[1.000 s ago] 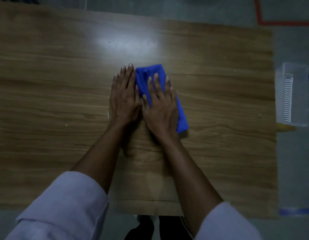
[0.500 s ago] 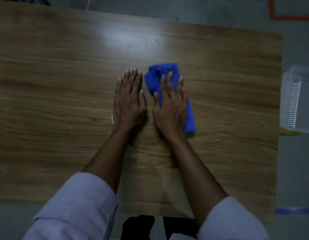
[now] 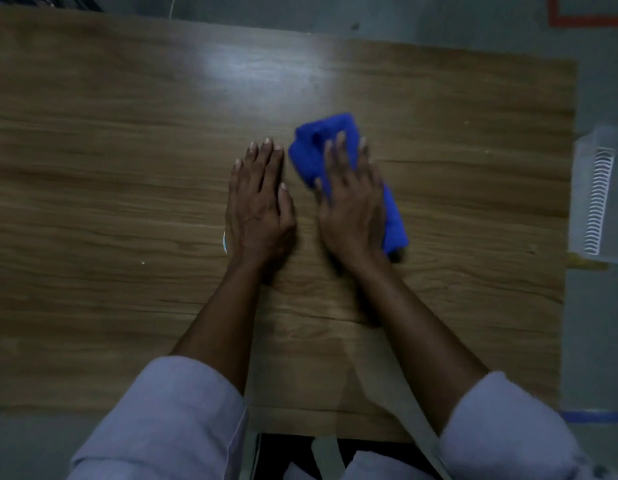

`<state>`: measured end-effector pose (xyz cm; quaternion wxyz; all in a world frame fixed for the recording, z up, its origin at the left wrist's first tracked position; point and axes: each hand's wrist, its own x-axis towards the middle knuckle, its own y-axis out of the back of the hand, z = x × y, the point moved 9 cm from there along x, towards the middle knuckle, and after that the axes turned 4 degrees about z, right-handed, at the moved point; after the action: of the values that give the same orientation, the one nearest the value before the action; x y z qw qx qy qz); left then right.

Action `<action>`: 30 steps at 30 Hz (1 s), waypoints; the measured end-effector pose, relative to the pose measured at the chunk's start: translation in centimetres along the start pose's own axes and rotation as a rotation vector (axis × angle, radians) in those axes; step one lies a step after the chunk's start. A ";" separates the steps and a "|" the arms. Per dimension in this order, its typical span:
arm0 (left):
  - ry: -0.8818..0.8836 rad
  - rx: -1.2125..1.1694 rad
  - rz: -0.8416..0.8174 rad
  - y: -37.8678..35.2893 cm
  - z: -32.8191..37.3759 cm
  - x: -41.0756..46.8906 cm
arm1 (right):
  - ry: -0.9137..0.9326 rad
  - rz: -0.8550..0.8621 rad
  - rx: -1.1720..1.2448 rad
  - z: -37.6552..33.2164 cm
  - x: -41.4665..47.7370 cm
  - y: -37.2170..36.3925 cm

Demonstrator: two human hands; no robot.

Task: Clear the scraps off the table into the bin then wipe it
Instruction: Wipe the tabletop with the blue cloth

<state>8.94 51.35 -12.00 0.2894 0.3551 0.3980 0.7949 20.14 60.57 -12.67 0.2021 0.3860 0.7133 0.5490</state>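
A folded blue cloth [image 3: 311, 147] lies near the middle of the wooden table [image 3: 110, 174]. My right hand [image 3: 352, 209] presses flat on the cloth with straight, spread fingers and covers its middle part. My left hand [image 3: 259, 202] lies flat on the bare wood just left of the cloth, fingers straight and together, apart from it. A small white-blue scrap [image 3: 225, 242] peeks out from under the left edge of my left hand. A tiny white speck [image 3: 143, 262] sits on the wood further left.
A translucent plastic bin [image 3: 598, 195] with a slotted side stands on the floor past the table's right edge. Red tape [image 3: 584, 19] marks the floor at top right, blue tape [image 3: 591, 416] at lower right. My white sleeves fill the bottom.
My right hand has slid the blue cloth to the right, away from my left hand, opening a gap between them. My left hand stays flat in place.
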 end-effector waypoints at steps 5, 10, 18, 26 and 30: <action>0.005 -0.001 -0.020 0.1 0.3 0.0 | 0.140 -0.047 0.008 4.5 -3.4 2.0; 0.009 0.032 -0.034 0.0 0.3 0.2 | -0.369 0.071 -0.070 9.4 3.0 3.0; 0.007 0.026 -0.027 -0.1 0.2 0.0 | 0.354 -0.096 0.089 -1.8 1.6 -0.8; 0.028 0.039 -0.057 0.1 0.5 0.2 | -0.332 0.091 0.003 10.1 6.8 2.7; 0.017 0.026 -0.048 -0.1 0.3 0.1 | 0.015 -0.025 0.055 -1.0 5.8 -0.3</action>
<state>9.13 51.60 -11.91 0.3003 0.3422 0.4192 0.7855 15.70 64.38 -11.82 0.1928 0.3783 0.7344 0.5295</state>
